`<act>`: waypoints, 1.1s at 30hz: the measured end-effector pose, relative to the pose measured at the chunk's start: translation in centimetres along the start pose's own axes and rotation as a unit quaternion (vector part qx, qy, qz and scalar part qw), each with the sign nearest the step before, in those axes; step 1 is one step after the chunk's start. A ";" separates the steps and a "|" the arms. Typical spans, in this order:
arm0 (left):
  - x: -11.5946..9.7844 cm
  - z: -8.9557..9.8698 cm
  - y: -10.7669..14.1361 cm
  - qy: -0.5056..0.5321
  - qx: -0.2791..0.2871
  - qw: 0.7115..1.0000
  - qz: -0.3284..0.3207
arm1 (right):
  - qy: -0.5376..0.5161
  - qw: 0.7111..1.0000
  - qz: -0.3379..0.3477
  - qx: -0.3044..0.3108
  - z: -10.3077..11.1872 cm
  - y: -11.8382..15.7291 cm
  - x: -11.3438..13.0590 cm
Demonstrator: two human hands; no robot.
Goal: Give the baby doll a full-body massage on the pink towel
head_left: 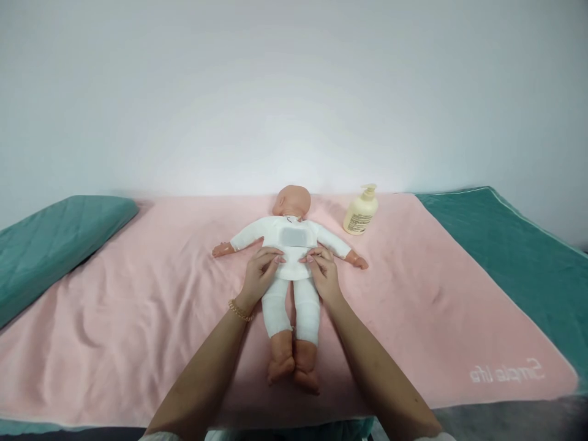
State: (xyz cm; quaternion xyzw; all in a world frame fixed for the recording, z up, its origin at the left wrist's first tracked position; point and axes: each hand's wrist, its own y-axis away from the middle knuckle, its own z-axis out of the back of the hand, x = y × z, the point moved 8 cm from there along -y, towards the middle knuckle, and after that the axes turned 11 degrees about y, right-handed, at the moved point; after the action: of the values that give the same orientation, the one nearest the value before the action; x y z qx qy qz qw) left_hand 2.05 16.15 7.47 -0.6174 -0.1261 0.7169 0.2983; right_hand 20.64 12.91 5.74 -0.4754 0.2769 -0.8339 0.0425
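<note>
A baby doll [293,202] lies with its arms spread and its head toward the wall, in white cloth on trunk, arms and upper legs. A grey rectangular patch [294,237] shows on the white top [292,269]. My left hand [263,271], with a beaded bracelet at the wrist, pinches the top's edge at the doll's left-hand side in view. On the opposite side, my right hand [322,269] pinches the cloth in the same way. Both hands are level with the doll's waist.
A cream pump bottle [361,211] stands right of the doll's head. Under everything lies a wrinkled pink blanket [413,306]. A folded green cloth [59,245] is at the left, green fabric [519,257] at the right, and a pale wall [294,92] behind.
</note>
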 end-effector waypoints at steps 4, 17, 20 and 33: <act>0.0 -0.4 -0.2 -0.023 0.029 0.999 0.000 | 0.011 1.000 -0.006 0.002 -0.1 -0.2 -0.1; 1.0 -0.7 -0.4 -0.004 0.047 0.998 0.049 | -0.007 0.999 -0.028 0.026 -0.6 -0.4 -1.0; 0.7 -0.3 -0.3 0.028 0.031 0.998 0.042 | -0.020 1.000 -0.020 0.009 -0.2 -0.3 -0.8; 0.5 -1.5 -1.0 -0.040 0.132 0.990 0.035 | 0.052 0.998 -0.010 0.027 -0.6 -1.2 -0.4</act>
State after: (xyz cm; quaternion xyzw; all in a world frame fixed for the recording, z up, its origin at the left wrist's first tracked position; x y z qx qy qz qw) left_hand 3.72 16.95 7.33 -0.5476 -0.0202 0.7610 0.3472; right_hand 20.58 14.33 5.83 -0.4328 0.2512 -0.8652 0.0329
